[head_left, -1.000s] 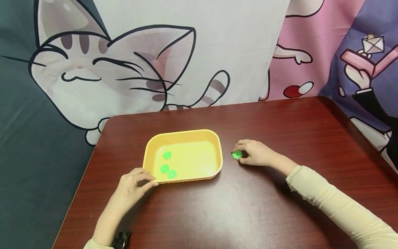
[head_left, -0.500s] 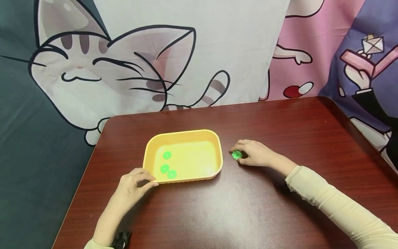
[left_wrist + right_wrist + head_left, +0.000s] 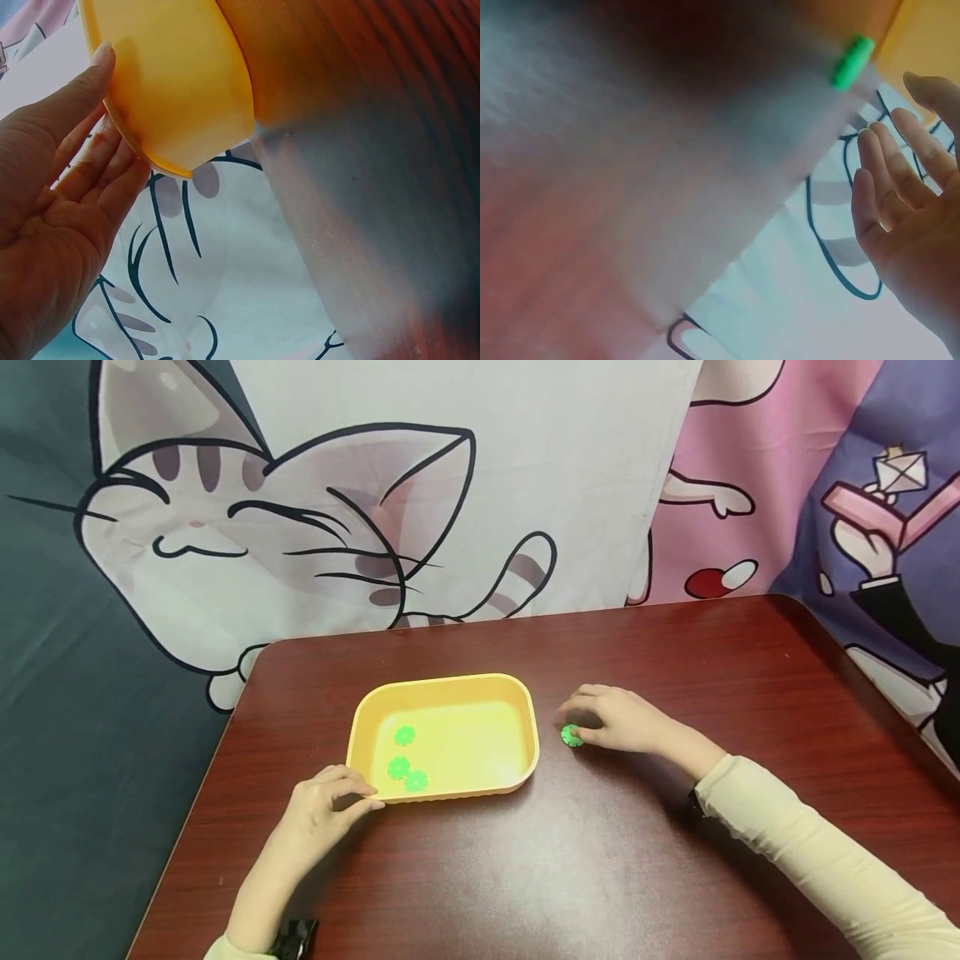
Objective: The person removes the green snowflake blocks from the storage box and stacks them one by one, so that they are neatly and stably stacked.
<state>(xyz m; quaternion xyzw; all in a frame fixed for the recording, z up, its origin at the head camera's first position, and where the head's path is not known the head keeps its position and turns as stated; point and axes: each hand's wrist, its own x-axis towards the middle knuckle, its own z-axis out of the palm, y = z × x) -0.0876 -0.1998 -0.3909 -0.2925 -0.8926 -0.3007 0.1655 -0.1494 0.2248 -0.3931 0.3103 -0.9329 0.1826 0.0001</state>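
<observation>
Your left hand (image 3: 318,810) pinches the near left corner of the yellow tray (image 3: 472,743), thumb and fingers on opposite sides of its rim. Just right of the tray, your right hand (image 3: 622,718) is loosely spread, fingers relaxed, gripping nothing (the right wrist view shows a gap between its fingertips and the green scalloped piece (image 3: 568,737)). That piece sits on the table (image 3: 600,860), near the tray's right side; three green flowers (image 3: 405,736) lie in the tray's left part.

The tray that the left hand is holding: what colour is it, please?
Yellow. The tray shows best in the head view.
</observation>
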